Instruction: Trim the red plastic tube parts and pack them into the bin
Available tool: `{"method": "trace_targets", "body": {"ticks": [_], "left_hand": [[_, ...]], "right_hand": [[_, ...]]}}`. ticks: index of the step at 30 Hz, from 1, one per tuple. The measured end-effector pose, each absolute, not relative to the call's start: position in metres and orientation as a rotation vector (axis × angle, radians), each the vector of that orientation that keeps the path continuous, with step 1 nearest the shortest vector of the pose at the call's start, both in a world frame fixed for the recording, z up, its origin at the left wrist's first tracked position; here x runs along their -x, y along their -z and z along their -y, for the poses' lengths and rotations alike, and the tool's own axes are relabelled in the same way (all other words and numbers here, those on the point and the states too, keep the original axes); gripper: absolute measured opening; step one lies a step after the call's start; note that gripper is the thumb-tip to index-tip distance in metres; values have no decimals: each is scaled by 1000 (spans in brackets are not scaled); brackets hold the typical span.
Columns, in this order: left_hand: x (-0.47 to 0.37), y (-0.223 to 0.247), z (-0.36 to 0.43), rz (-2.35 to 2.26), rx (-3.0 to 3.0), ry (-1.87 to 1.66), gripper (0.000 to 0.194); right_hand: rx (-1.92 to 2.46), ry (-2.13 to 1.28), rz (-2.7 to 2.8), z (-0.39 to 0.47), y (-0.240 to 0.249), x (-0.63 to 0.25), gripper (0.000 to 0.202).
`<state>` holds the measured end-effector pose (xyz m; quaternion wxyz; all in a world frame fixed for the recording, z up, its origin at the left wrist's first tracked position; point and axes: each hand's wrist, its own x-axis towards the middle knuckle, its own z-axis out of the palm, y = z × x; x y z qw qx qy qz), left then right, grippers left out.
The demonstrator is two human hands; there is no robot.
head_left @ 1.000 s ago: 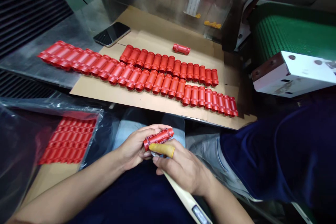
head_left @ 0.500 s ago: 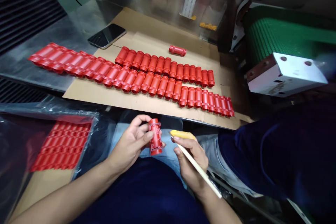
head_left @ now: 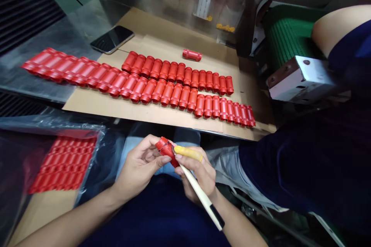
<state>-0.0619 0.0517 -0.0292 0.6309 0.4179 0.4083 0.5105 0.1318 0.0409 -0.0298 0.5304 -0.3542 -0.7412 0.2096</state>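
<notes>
My left hand (head_left: 142,162) grips a red cylindrical part (head_left: 167,150), tilted, between thumb and fingers. In my right hand (head_left: 199,170) is a tool with a long cream handle (head_left: 199,195) and a black end; its tip meets the red part. A yellow cover (head_left: 188,153) sits on one finger of that hand. Beyond my hands, two long rows of red cylinders (head_left: 167,92) lie side by side on cardboard (head_left: 139,115). One single red cylinder (head_left: 191,54) lies behind them.
A phone (head_left: 112,39) lies at the back left. An open bag (head_left: 100,139) at the lower left holds more red parts (head_left: 66,162). At the right are a green conveyor belt (head_left: 285,38) with a white metal end (head_left: 300,79) and another person's arm (head_left: 342,27).
My right hand has moved left and brought the tool onto the red part. The part has tilted in my left hand. At the right, a person's arm has come into view over the belt.
</notes>
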Motion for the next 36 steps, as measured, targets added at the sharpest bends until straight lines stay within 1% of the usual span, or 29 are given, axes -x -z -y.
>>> {"method": "trace_targets", "body": {"ticks": [6,10,17,19,23,25,28,31,36], "left_hand": [[61,28,-51,-932,-958,-1176,15],[59,26,-49,-973,-949,-1189,14],[58,24,-50,-1001,-908,-1155,16],[59,25,-50,-994,-877,-1153,19],[62,29,-50,-922,-780,-1106,32],[62,30,-50,-894,-780,-1078,33],[62,32,-50,-892,-818,-1124,31],[61,31,-49,-916,-839,-1177,27],[60,26,-49,-931,-855,-1194,24]], "right_hand": [[844,-461,1761,-39,32,-129,28],[868,-439,1745,-36,30,-127,31],[902,-529,1742,-33,25,-131,32],[906,-536,1732,-34,24,-135,31],[1124,-618,1650,-36,19,-147,25],[1162,-693,1619,-37,15,-152,24],[1032,-747,1679,-39,11,-151,28],[916,-677,1745,-39,13,-144,32],[892,-595,1766,-40,18,-137,35]]}}
